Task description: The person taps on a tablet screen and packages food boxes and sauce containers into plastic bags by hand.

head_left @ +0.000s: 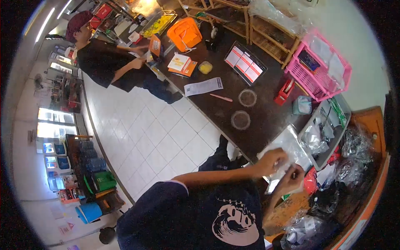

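My left hand (273, 161) is closed, its fingers pinched at a clear plastic bag (289, 143) over the table's near corner. Just below it my right hand (293, 178) is curled, thumb and fingers together on the same thin plastic. The exact grip points are slightly blurred. Beside the bag stands a grey tray (338, 135) with plastic packets and cutlery in it. Two round clear lids (241, 120) lie on the dark table (266, 135), with a pink plastic knife-like utensil (221, 98) and a printed receipt (203, 86) farther off.
A tablet (245, 63), red tape dispenser (284, 91) and pink basket (306, 77) stand on the table. Farther along are an orange bag (184, 34), boxes (182, 64) and a cup with yellow contents (205, 67). Another person (110, 62) handles a box at the far end.
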Demonstrator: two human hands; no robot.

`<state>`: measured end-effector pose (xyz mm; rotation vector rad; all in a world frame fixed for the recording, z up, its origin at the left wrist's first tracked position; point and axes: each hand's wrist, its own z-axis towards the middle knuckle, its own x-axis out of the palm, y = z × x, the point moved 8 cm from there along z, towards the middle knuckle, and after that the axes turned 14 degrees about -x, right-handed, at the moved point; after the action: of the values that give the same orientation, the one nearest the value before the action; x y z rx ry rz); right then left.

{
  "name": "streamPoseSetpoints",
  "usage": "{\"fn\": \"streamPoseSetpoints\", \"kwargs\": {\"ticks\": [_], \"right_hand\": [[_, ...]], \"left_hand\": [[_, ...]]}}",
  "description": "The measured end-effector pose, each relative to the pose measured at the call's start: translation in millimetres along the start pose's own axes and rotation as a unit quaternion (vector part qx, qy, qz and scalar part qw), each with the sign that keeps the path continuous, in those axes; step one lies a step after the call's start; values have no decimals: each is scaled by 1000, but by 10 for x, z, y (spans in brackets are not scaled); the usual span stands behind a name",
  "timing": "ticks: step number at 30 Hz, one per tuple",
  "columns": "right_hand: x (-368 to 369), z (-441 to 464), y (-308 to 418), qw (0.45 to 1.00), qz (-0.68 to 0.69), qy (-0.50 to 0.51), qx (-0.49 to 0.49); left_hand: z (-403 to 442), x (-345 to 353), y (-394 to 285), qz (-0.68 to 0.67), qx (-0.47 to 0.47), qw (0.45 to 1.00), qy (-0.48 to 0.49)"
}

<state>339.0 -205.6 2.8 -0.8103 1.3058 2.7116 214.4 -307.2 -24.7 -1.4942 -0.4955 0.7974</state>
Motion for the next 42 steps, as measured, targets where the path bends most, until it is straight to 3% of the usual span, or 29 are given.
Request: {"fn": "streamPoseSetpoints", "kwargs": {"ticks": [1,2,4,6,8,10,13,14,16,17,19,20,21,22,23,24,25,26,27,29,31,33,34,36,37,38,39,40,42], "right_hand": [[137,-107,-2,997,20,68,27],[263,-247,-18,989,40,132,55],[210,-241,-271,987,50,136,73],[45,-71,-346,979,171,51,97],[17,-64,-386,963,219,-16,156],[132,-128,-306,927,266,-24,263],[508,-432,-79,902,360,93,219],[600,-604,-120,866,402,145,260],[503,-581,-17,835,459,114,280],[422,-524,-136,825,475,72,298],[232,-281,-258,796,519,8,311],[123,-97,-202,833,484,0,270],[41,-17,-266,897,394,28,200],[-42,73,-255,945,294,57,130],[-89,108,-240,980,148,104,79],[-71,191,-167,989,-2,147,31],[-130,381,-118,996,44,42,-72],[-240,329,-375,996,-34,8,80],[-253,419,-266,993,-79,-13,91],[-188,391,-474,991,46,-115,54],[73,234,-403,948,266,-54,167],[389,-159,-161,808,427,120,388],[469,-362,-141,663,580,106,461],[310,-374,-332,624,641,31,447],[289,-350,-365,624,640,28,448],[179,-188,-489,763,531,33,368],[47,3,-558,874,398,34,276],[-15,95,-711,915,317,-10,248],[-209,217,-784,986,15,-40,161]], "left_hand": [[123,-26,242,-133,-129,982,-34],[172,-34,296,-131,-129,982,-31],[108,189,777,-420,-378,824,28],[-52,201,714,-472,-371,799,41],[-60,186,411,-326,-259,907,65],[-53,266,565,-229,-245,940,65],[109,220,896,-241,-288,927,-20],[185,140,885,-244,-289,926,-7],[137,114,1034,-487,-446,750,26],[111,41,969,-488,-447,749,35],[43,54,726,-568,-461,676,89],[4,89,634,-567,-464,674,99],[75,15,403,-440,-334,825,121],[101,-30,86,-294,-183,928,136],[76,-45,-66,-149,-124,973,123],[57,-4,-55,-152,-125,971,136],[77,-90,-11,-105,-120,985,59],[74,-123,2,-59,-112,992,-15],[47,-60,-206,-121,-47,991,-35],[79,-51,2,-70,-88,988,-104],[188,-118,372,-118,-259,957,-65],[274,-63,959,-272,-322,904,-78],[315,-64,979,-310,-333,888,-62],[296,22,1033,-402,-414,817,-16],[196,131,996,-450,-480,753,13],[144,149,886,-445,-483,754,19],[217,51,560,-294,-367,882,30],[217,55,245,-131,-227,964,44],[-69,264,226,-59,-150,986,48]]}}
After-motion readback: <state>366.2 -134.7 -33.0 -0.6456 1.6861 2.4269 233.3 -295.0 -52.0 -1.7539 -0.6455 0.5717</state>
